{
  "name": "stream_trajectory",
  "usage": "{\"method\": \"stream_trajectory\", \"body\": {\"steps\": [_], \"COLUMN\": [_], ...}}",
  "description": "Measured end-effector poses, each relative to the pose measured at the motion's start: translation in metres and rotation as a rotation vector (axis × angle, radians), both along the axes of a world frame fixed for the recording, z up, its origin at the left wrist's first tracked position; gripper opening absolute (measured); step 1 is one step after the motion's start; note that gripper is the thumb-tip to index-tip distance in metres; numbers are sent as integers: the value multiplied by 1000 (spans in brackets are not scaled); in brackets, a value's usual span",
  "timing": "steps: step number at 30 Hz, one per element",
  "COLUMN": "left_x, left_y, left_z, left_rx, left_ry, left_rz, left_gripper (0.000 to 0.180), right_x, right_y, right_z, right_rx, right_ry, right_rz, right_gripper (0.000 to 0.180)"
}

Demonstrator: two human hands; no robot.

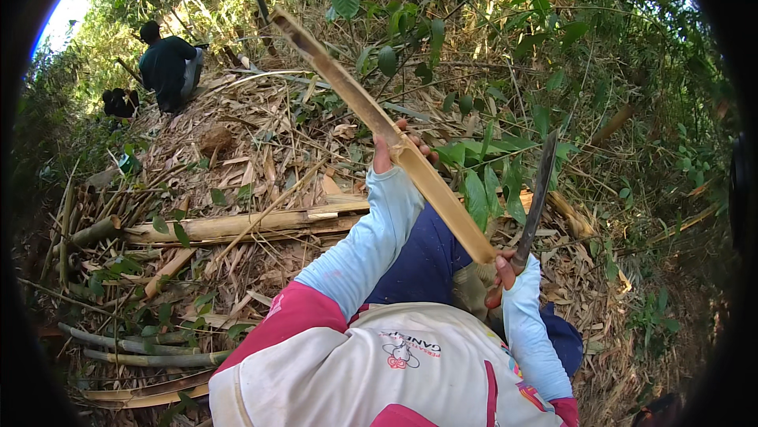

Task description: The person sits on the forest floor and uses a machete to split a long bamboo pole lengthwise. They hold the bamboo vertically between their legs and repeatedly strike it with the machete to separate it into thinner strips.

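A long split length of bamboo, its hollow inner face and a node showing, slants in front of me from upper left to lower right. My left hand is closed around it near the node, thumb on one side and fingertips on the other. At its lower end is my right hand, closed on the handle of a machete. The dark blade points up and away, to the right of the bamboo. The right thumb lies close to the bamboo's end; whether it touches cannot be made out. Most of the handle is hidden by the hand.
A thick bamboo pole lies across the leaf-littered ground to my left, near cut green stems. Leafy branches hang close beyond the machete. Another person in dark clothing is farther up the slope at far left.
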State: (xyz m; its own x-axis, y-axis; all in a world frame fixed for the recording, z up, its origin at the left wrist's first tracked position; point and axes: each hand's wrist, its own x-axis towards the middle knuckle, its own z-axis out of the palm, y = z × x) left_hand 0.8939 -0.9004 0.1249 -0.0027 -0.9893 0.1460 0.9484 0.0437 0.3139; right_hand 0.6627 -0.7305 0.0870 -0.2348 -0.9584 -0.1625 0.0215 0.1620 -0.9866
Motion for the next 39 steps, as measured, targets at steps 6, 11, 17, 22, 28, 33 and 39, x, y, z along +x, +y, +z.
{"method": "stream_trajectory", "body": {"steps": [6, 11, 17, 22, 28, 33, 39], "left_x": [-25, -32, -20, -16, -6, 2, -1], "left_y": [-9, 1, 5, 12, 12, 14, 18], "left_z": [13, 17, -10, -25, -8, 9, 30], "left_rx": [254, 244, 179, 151, 50, -4, -39], "left_ry": [26, 82, -136, -122, -85, -64, -70], "left_rz": [122, -153, -471, -555, -588, -529, -429], "left_gripper": [62, 84, 112, 114, 111, 115, 120], "right_x": [-17, -50, -74, -68, -85, -100, -85], "right_y": [-41, -71, -78, -69, -51, -36, -12], "right_z": [23, 79, 148, 157, 127, 71, 1], "right_rx": [-202, -266, -422, -547, -593, -496, -166], "right_ry": [64, 138, 121, 76, -34, -100, -142], "right_rz": [-140, -244, -165, 10, 30, -24, -150], "right_gripper": [42, 33, 37, 36, 40, 44, 45]}}
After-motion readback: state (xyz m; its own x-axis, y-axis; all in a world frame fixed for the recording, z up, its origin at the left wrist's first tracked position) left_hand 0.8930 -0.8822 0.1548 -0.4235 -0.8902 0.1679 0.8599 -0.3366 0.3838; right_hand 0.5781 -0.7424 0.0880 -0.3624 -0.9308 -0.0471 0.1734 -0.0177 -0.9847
